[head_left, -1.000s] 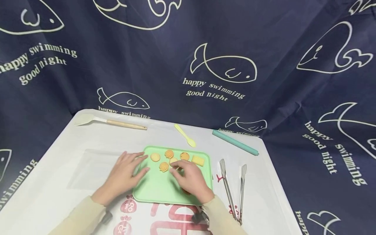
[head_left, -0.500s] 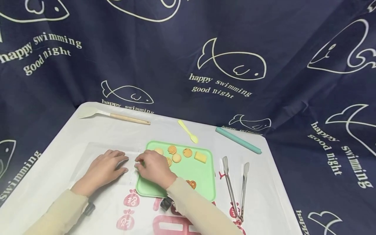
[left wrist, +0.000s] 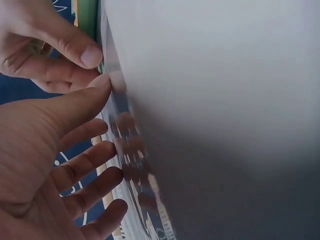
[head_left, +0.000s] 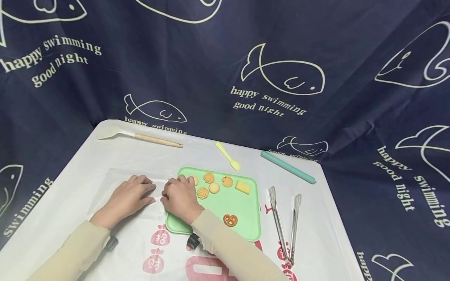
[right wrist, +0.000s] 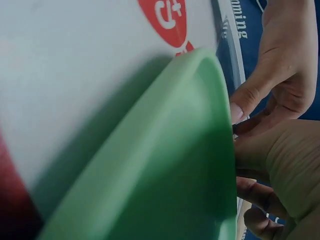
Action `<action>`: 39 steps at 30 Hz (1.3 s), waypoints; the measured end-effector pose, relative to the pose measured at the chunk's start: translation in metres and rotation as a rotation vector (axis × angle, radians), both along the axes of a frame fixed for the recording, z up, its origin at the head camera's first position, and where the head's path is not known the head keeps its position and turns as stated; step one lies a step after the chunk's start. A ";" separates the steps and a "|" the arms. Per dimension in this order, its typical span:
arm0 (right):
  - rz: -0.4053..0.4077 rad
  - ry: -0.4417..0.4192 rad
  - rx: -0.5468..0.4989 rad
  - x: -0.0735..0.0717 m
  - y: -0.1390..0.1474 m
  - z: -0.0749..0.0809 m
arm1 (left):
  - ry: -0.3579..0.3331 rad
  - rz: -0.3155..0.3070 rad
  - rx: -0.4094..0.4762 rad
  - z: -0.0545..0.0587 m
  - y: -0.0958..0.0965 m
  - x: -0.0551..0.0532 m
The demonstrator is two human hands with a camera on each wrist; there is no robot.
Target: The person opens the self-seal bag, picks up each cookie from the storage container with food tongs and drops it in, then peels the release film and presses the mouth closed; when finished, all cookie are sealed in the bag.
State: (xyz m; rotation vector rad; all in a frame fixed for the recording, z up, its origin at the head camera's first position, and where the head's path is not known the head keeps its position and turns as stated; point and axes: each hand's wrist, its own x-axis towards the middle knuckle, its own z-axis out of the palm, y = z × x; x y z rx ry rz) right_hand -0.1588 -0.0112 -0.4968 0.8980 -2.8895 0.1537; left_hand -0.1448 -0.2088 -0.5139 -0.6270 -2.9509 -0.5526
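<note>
A clear plastic bag [head_left: 114, 177] lies flat on the table, left of a green tray [head_left: 219, 207]. My left hand [head_left: 128, 200] rests on it with loosely spread fingers; in the left wrist view the thumb and fingertips touch the plastic. My right hand [head_left: 181, 198] is at the bag's right edge, over the tray's left rim, its fingers bent and pinching the edge. The contact itself is partly hidden. On the tray are several cookies, among them a swirl cookie [head_left: 202, 192] and a yellow rectangular one [head_left: 243, 187]. A pretzel [head_left: 230, 220] lies nearer the front.
A spatula [head_left: 158, 140] with a wooden handle lies at the back left. Behind the tray are a yellow spoon [head_left: 227, 156] and a teal rod [head_left: 288, 167]. Metal tongs [head_left: 277, 218] lie to the right. A dark blue curtain [head_left: 211, 78] hangs behind the table.
My right hand has gone from over the cookies left to the bag's edge, and its fingers are now more bent. The left hand has shifted left from the tray's rim onto the bag.
</note>
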 end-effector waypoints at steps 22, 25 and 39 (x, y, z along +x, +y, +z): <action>-0.008 0.016 0.012 -0.001 0.001 0.000 | 0.021 0.014 0.026 0.006 -0.005 -0.010; -0.009 0.024 0.019 -0.001 0.001 0.000 | 0.014 0.023 0.079 0.010 -0.007 -0.011; -0.001 -0.002 -0.150 0.003 0.024 0.007 | -0.030 0.012 0.248 0.026 -0.017 -0.012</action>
